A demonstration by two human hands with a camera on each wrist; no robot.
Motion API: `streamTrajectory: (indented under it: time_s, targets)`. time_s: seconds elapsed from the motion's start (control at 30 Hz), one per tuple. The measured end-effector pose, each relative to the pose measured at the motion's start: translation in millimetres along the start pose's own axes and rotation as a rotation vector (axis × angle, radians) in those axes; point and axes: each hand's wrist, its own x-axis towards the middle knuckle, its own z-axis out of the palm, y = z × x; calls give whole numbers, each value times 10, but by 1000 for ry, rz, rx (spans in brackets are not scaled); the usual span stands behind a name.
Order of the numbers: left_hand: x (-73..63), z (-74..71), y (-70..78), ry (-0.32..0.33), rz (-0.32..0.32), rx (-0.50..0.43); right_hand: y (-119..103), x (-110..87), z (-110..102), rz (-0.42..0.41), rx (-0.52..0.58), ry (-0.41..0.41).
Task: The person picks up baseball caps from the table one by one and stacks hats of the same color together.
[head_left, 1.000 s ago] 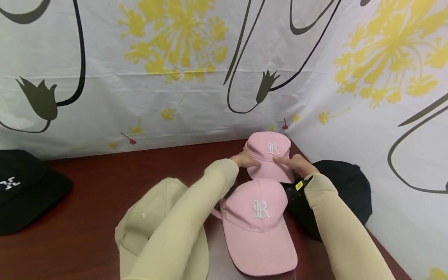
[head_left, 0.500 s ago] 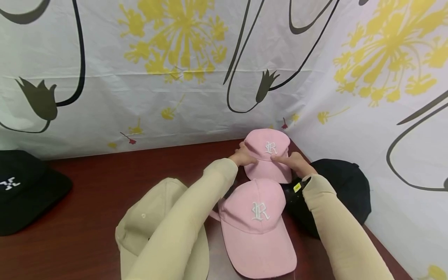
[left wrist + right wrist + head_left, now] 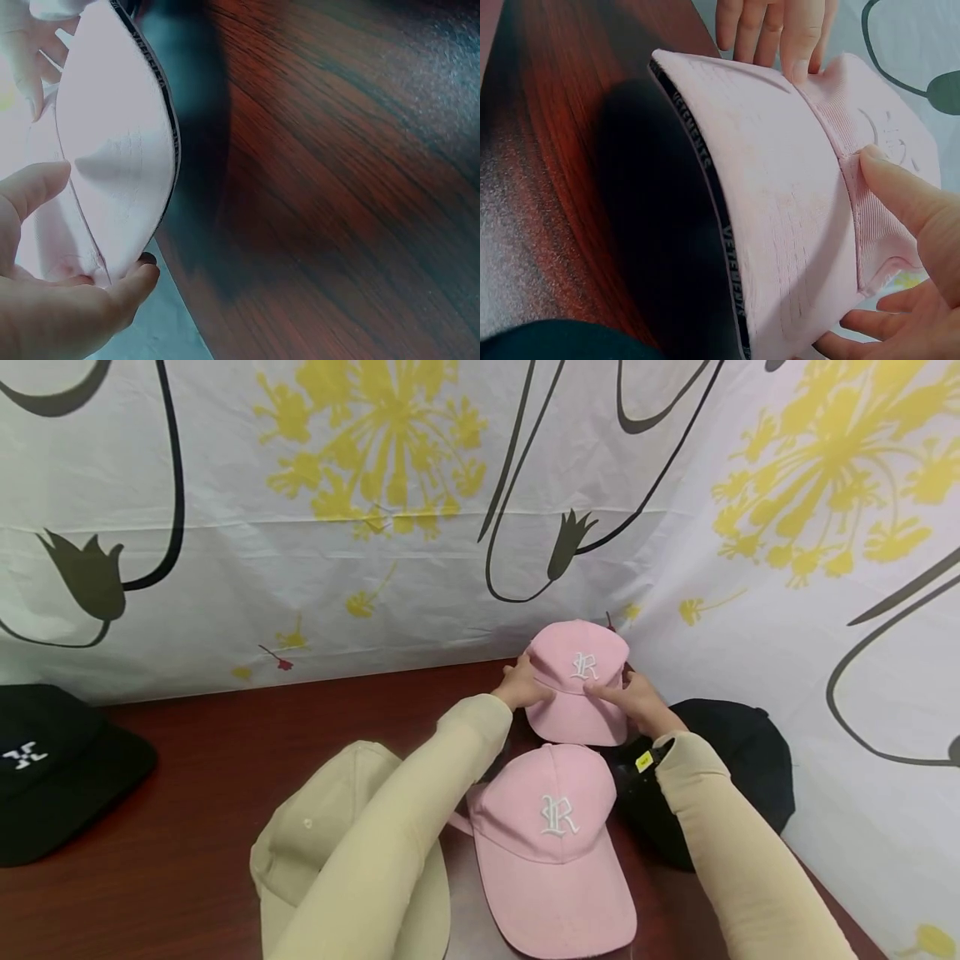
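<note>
Left hand [image 3: 522, 685] and right hand [image 3: 637, 700] both grip the rear pink cap [image 3: 568, 678] by its sides, thumbs on the front near the seam between crown and brim. White cloth [image 3: 247, 577] fills the largest area, hanging behind and along the right, meeting in a corner, creased and printed with big yellow flower heads and grey tulips on dark curling stems. Below spreads a dark red-brown table [image 3: 187, 785], its grain plain in the wrist views. On it sit a beige cap [image 3: 322, 818], partly covered by the left sleeve [image 3: 405, 831]; the front pink cap [image 3: 551, 868], brim toward the person; a white-marked black cap [image 3: 56, 752] at the left edge; and a plain black cap [image 3: 750, 768] beside the right sleeve [image 3: 742, 852]. The rear pink cap is near the far corner, just behind the front one. Smallest are its white embroidered letter [image 3: 584, 666] and black lettered brim edging [image 3: 721, 221].
</note>
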Motion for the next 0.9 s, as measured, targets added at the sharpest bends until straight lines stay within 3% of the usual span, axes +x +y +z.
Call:
streamTrajectory:
  time_s: [0.03, 0.07, 0.13, 0.43, 0.9]
  targets:
    - [-33, -9, 21, 7, 2, -2, -2, -8, 1, -12, 17, -4]
    - [-259, -123, 181, -2, -12, -2, -4, -15, 2, -21, 25, -5]
    - [-316, -146, 215, 7, -7, -3, -10, -26, -1, -41, 30, -6]
    - [-334, -191, 300, 73, 23, -43, -125, -71, -55, -167, -37, 76]
    - [-465, -348, 518, 139, 22, -50, -383, -256, -122, -219, -96, 130]
